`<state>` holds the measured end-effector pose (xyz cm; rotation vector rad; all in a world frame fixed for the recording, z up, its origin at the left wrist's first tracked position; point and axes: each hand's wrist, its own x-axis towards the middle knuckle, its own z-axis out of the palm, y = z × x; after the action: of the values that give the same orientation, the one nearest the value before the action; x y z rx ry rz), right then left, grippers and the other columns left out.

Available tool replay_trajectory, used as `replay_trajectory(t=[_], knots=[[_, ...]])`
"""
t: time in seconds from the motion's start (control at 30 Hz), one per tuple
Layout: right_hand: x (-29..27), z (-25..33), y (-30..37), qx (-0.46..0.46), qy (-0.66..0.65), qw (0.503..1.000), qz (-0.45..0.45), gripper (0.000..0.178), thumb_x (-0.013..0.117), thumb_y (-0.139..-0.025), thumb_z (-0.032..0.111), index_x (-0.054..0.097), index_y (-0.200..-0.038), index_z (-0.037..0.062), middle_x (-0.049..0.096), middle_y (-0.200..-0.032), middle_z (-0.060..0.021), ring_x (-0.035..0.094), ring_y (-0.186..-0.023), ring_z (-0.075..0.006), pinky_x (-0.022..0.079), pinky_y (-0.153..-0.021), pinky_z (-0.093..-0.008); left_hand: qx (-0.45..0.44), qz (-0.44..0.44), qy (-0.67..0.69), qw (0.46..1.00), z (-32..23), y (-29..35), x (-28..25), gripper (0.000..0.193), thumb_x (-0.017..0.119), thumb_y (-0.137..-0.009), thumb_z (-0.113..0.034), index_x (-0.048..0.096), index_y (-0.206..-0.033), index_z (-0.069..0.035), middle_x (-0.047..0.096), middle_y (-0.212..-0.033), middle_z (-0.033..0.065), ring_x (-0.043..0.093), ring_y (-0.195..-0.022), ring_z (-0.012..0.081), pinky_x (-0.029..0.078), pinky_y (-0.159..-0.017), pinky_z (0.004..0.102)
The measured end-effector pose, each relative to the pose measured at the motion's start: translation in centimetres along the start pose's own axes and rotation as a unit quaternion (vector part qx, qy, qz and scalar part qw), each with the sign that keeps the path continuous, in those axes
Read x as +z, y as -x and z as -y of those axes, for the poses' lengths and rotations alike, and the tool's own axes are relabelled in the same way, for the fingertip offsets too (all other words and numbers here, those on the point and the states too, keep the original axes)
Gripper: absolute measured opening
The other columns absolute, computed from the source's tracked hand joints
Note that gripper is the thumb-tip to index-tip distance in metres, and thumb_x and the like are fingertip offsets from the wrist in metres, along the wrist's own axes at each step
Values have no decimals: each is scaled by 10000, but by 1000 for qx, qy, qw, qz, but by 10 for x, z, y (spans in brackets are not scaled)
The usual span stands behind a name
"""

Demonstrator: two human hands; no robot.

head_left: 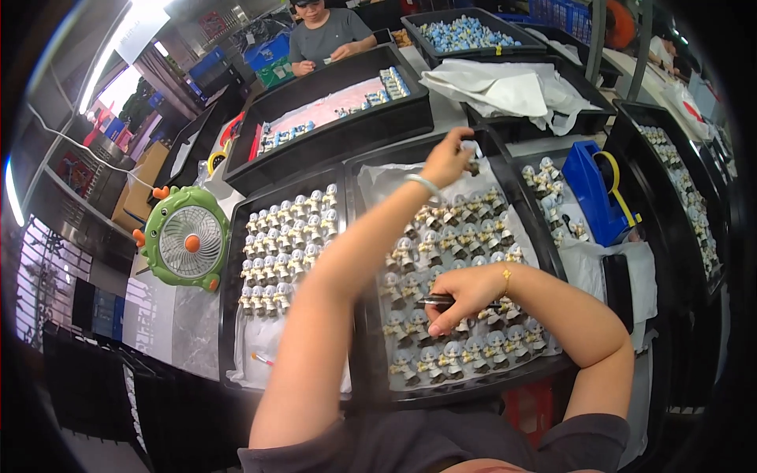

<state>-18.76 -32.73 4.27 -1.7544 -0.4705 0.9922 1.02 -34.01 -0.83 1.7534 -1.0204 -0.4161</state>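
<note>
My left hand (pixel 448 164) reaches to the far end of the right-hand black tray (pixel 364 331), its fingers bent around a small figurine (pixel 473 167) that they partly hide. Closer to me, my right hand (pixel 470 298) is closed on a black pen-like tool (pixel 436 300), which points left above the rows. Beneath both arms, several rows of pale-haired figurines (pixel 451 355) in white and yellow stand on a white sheet in this tray. Similar figurines (pixel 268 299) fill the far part of the neighbouring left tray, partly covered by my left forearm.
A green dragon-shaped fan (pixel 189 236) stands left of the trays. To the right is a blue tape dispenser (pixel 591 197) beside more figurines (pixel 544 177). Farther back are a deep black bin (pixel 331 130), crumpled white sheets (pixel 505 87) and a seated person (pixel 327 35).
</note>
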Motion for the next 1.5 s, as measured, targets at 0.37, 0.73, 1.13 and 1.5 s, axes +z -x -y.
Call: replay_trajectory(t=[0.37,0.73,1.13,1.5], knots=[[-1,17,8,-59,-37,995,-66,245,662,-791,269,632,-713,39,549,-566,21,464,-532,-42,354,-490,-233,-14,76,417,906,-66,239,-145,833,752,-658,-76,269,-1333,-143,379,-1319,152,521,-1046,232,424,-896,356],[2,6,-3,-32,-94,993,-69,148,692,-755,136,620,-717,12,579,-643,10,497,-601,-44,397,-549,-214,101,-112,-372,916,-82,299,-165,619,736,-526,-226,493,-1085,-122,404,-863,57,432,-823,220,296,-701,325],[3,7,-6,-13,-135,989,-62,145,692,-745,103,606,-711,-9,580,-655,-18,511,-585,-58,403,-523,-210,96,-147,-425,888,-85,302,-182,621,747,-525,-289,528,-1084,-134,435,-825,47,442,-790,210,293,-719,322],[1,11,-7,-16,-129,989,-67,137,687,-738,97,604,-695,-3,571,-647,-16,517,-578,-61,402,-519,-205,-133,93,-517,841,-30,305,-205,643,716,-535,-296,449,-1081,-84,604,-799,65,559,-884,264,328,-914,437]])
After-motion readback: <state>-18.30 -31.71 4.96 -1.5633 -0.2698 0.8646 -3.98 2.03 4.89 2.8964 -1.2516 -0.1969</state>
